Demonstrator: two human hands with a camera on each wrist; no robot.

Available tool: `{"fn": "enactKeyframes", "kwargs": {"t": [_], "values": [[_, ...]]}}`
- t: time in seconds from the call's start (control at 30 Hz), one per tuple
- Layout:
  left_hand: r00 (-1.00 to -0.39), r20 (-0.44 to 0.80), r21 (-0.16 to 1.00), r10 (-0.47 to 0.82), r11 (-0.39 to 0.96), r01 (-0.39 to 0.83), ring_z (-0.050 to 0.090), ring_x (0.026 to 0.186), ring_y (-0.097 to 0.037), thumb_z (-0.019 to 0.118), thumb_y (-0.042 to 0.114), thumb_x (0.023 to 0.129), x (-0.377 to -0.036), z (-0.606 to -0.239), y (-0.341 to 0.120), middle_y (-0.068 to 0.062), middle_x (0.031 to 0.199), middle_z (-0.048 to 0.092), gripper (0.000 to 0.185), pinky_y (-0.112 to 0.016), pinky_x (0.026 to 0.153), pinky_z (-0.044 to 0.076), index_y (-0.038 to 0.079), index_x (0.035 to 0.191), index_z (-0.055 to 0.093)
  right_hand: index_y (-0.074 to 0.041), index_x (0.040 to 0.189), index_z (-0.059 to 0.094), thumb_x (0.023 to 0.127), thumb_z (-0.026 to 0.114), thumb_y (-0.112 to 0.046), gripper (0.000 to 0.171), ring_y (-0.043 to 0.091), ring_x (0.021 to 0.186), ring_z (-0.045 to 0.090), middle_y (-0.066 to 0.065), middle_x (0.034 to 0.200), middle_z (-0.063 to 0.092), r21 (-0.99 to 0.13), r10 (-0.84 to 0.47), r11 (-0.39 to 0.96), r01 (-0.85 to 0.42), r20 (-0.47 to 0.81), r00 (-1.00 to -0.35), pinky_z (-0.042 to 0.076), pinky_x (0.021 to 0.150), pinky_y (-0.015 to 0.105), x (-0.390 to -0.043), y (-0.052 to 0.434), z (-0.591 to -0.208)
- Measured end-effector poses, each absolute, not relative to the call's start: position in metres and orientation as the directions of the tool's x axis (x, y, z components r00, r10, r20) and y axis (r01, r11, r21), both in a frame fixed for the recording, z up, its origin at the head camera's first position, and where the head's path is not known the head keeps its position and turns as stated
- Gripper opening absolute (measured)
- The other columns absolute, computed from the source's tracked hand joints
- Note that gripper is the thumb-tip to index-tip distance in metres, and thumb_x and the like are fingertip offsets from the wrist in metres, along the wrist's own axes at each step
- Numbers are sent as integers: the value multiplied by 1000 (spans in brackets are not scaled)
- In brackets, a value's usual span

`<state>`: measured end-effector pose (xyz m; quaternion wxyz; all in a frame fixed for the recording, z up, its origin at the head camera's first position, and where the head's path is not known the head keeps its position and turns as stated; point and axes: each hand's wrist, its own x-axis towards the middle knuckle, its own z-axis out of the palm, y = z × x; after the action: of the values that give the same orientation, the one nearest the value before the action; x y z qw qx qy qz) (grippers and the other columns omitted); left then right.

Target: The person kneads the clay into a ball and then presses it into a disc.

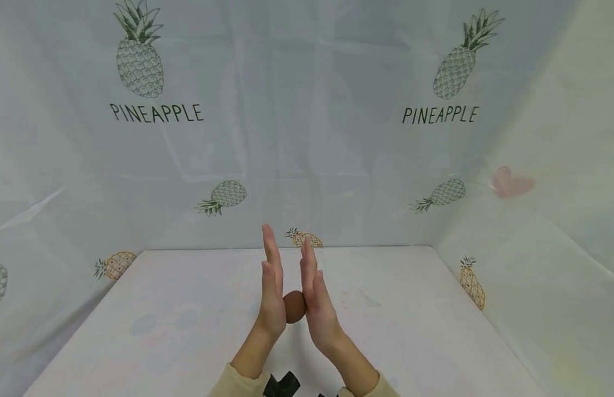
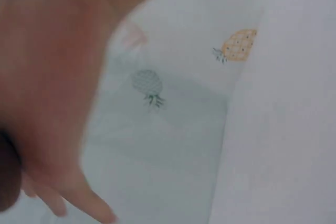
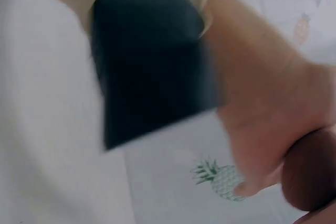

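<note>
Two raised hands face each other above the middle of the table in the head view, with a smooth brown ball (image 1: 294, 307) between their palms. My left hand (image 1: 272, 303) touches the ball's left side, fingers straight and pointing up. On the other side, my right hand (image 1: 318, 309) presses its palm to the ball, also with straight fingers. The ball (image 2: 8, 177) shows partly at the lower left edge in the left wrist view. In the right wrist view the ball (image 3: 312, 171) lies against a palm. What the ball is made of, I cannot tell.
The white table (image 1: 188, 331) stretches under and beyond the hands. A pale sheet printed with pineapples (image 1: 307, 138) hangs behind it and along both sides. Black devices sit at the wrists; one black piece (image 3: 152, 61) fills much of the right wrist view.
</note>
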<state>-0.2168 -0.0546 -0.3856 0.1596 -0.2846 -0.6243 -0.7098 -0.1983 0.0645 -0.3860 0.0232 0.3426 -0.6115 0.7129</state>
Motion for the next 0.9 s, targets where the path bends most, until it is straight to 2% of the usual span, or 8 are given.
{"fn": "enactKeyframes", "kwargs": {"t": [0.13,0.23,0.4,0.63,0.7,0.9], "values": [[-818,559,828,137,-141,543,-27,158,-8,-2,67,106,-220,-394,-47,22,172,-23,65,-67,119,-25,47,166,-14,-36,169,-14,111,-5,-52,61,22,163,-19,-15,176,-17,-835,-364,-267,-480,549,-752,-21,120,70,-194,72,-376],[-807,563,826,177,-107,553,-27,159,-12,-2,64,108,-216,-402,-35,18,173,-23,64,-66,117,-28,42,167,-15,-39,169,-12,110,-5,-53,61,19,163,-16,-14,176,-15,-825,-324,-271,-497,564,-759,-21,120,69,-195,80,-371],[-752,612,790,244,-143,597,-24,161,-11,-1,55,111,-203,-404,-19,16,175,-22,62,-65,117,-30,36,168,-14,-43,169,-9,111,0,-56,60,18,164,-12,-15,177,-10,-832,-259,-268,-485,548,-796,-18,123,65,-204,93,-371],[-680,690,723,248,-189,664,-21,162,-12,-3,56,111,-189,-390,-23,12,177,-20,65,-67,118,-27,32,170,-13,-42,169,-11,111,1,-59,61,22,163,-18,-14,176,-14,-873,-300,-299,-386,470,-830,-16,125,65,-217,87,-386],[-685,691,722,230,-194,664,-21,162,-12,-4,57,110,-190,-386,-27,11,177,-19,65,-68,117,-27,33,169,-14,-39,170,-10,112,2,-60,63,25,164,-16,-12,176,-14,-877,-311,-296,-379,463,-830,-17,125,63,-217,82,-390],[-749,650,758,130,-180,627,-22,161,-10,-1,62,109,-203,-383,-41,13,176,-20,67,-64,119,-26,36,169,-12,-35,170,-10,113,-1,-54,61,26,164,-16,-13,176,-16,-868,-361,-269,-417,492,-792,-15,126,62,-209,69,-392]]}}
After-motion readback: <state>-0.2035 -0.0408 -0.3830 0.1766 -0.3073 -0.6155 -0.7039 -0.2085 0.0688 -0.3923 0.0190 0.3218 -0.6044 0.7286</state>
